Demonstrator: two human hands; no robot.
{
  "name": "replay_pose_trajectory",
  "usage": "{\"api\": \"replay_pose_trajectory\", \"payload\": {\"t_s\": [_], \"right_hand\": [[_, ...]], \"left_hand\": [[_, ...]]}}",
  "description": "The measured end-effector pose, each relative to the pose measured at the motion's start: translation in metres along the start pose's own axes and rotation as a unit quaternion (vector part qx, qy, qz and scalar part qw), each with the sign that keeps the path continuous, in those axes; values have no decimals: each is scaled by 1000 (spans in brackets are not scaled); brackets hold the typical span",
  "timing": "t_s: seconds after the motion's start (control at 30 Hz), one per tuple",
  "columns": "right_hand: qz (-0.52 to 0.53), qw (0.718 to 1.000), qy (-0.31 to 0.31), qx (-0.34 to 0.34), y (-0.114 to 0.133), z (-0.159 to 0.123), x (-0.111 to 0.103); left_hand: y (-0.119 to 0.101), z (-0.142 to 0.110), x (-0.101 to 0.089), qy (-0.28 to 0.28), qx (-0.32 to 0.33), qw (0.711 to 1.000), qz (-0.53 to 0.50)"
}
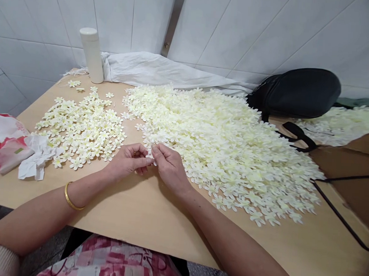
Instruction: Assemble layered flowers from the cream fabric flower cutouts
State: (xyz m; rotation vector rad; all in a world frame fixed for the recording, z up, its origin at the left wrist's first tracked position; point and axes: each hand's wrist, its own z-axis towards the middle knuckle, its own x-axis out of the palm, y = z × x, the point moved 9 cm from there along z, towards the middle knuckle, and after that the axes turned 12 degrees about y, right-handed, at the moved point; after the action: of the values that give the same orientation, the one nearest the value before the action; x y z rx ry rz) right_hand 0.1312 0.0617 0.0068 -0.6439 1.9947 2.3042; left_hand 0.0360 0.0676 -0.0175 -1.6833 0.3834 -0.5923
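My left hand [132, 161] and my right hand [170, 164] meet over the front middle of the table, fingertips pinched together. Between them shows a bit of a small white artificial flower [150, 154], mostly covered by the fingers. Just beyond my right hand spreads a large heap of cream-white artificial flowers [215, 135]. A smaller, looser pile of flowers with yellow centres [86, 128] lies past my left hand. A gold bangle [71, 198] circles my left wrist, and a ring is on a left finger.
On the wooden table [131, 217], a white bottle [92, 57] stands at the back left. Crumpled tissue [38, 157] and a red-white packet [8, 141] lie left. White cloth [163, 71] runs along the wall. A black bag [298, 92] and brown cardboard [352, 171] are at right.
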Motion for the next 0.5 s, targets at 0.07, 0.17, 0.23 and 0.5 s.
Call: {"api": "replay_pose_trajectory", "payload": {"t_s": [0.07, 0.17, 0.23, 0.5], "right_hand": [[-3, 1000, 5, -4, -1, 1, 2], [8, 1000, 6, -8, -4, 2, 2], [1, 1000, -1, -9, -3, 2, 0], [44, 997, -55, -7, -5, 2, -19]], "left_hand": [[1, 0, 0, 0, -4, 1000, 0], [2, 0, 0, -4, -11, 1000, 0], [1, 0, -2, -7, -13, 1000, 5], [15, -3, 9, 100, -118, 982, 108]]}}
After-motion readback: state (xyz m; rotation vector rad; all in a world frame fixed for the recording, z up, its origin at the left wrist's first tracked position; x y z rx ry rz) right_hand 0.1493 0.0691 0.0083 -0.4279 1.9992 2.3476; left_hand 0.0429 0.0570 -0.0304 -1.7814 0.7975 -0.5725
